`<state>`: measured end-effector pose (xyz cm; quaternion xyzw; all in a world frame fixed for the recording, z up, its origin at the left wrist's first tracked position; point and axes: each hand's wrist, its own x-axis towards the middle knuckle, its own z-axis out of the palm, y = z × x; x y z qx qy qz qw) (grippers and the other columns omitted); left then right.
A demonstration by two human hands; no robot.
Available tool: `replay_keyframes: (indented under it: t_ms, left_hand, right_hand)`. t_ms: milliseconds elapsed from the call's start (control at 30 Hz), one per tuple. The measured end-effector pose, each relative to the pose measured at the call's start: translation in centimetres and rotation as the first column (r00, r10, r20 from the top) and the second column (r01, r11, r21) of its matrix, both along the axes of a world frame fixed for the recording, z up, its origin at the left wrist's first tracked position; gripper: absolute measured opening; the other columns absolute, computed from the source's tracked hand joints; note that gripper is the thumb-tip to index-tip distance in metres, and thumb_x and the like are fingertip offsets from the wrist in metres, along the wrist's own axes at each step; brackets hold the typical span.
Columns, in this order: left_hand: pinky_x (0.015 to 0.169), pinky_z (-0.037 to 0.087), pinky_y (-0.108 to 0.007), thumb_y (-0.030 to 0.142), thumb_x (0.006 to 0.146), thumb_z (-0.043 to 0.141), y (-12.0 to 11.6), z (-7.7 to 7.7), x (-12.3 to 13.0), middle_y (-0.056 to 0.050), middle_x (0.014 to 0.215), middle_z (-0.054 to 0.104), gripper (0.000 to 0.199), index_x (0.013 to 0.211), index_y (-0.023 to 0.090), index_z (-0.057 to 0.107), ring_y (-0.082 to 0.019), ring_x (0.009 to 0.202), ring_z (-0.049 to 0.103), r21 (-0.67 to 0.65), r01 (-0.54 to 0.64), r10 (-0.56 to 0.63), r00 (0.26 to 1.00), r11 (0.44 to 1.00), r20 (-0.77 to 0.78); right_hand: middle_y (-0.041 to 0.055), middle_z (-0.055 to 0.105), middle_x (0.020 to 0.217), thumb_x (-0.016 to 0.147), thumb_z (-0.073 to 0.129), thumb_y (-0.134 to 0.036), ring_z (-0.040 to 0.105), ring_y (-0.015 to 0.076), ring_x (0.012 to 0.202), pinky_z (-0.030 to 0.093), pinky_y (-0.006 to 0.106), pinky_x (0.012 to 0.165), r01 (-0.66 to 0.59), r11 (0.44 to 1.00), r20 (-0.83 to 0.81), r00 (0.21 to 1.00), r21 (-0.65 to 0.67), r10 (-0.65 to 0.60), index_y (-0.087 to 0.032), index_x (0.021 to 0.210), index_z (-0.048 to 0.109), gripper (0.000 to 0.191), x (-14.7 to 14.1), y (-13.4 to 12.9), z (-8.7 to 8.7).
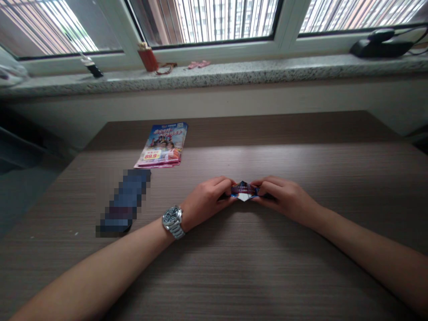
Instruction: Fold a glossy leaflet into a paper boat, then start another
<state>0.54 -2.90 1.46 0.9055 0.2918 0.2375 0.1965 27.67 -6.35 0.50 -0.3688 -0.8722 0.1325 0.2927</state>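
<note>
A small folded piece of printed paper (244, 191), blue, red and white, is held between both hands above the middle of the brown table (234, 267). My left hand (212, 195) pinches its left end, thumb and fingers pressed together. Its right end is gripped by my right hand (284, 196), with the fingers curled round it. The paper's centre shows as a pointed diamond shape, and its two ends are hidden by the fingers. A silver watch (173, 221) is on my left wrist.
A stack of colourful flyers (163, 145) lies at the back left of the table. Nearer sits a dark pixelated object (125, 203). On the granite sill (234, 73) are a red box (147, 58), pink items (199, 64) and a black device (381, 44).
</note>
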Motion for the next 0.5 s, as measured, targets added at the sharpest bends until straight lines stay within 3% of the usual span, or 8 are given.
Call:
replay_keyframes:
  t_ms: [300,500]
  left_hand:
    - [0.071,0.048,-0.023,0.023,0.093,0.070,0.06,-0.02,-0.07,-0.001,0.092,0.070,0.012,0.102,0.019,0.063,-0.014,0.079,0.066,-0.030,-0.038,0.039,0.999,0.999,0.027]
    - [0.068,0.046,-0.022,0.022,0.092,0.071,0.02,0.02,0.00,0.000,0.091,0.070,0.013,0.090,0.018,0.059,-0.012,0.075,0.064,-0.072,-0.065,0.068,0.997,0.995,0.029]
  right_hand:
    - [0.0082,0.078,0.106,0.096,0.066,-0.026,0.074,0.0204,0.087,0.056,0.031,0.073,0.040,0.997,-0.067,0.997,-0.069,-0.045,-0.024,0.084,0.056,0.015,0.06,0.04,-0.17]
    - [0.0052,0.079,0.102,0.092,0.069,-0.025,0.074,0.0176,0.080,0.055,0.028,0.069,0.091,0.983,-0.114,0.987,-0.159,-0.110,-0.023,0.081,0.055,0.018,-0.19,-0.02,-0.01]
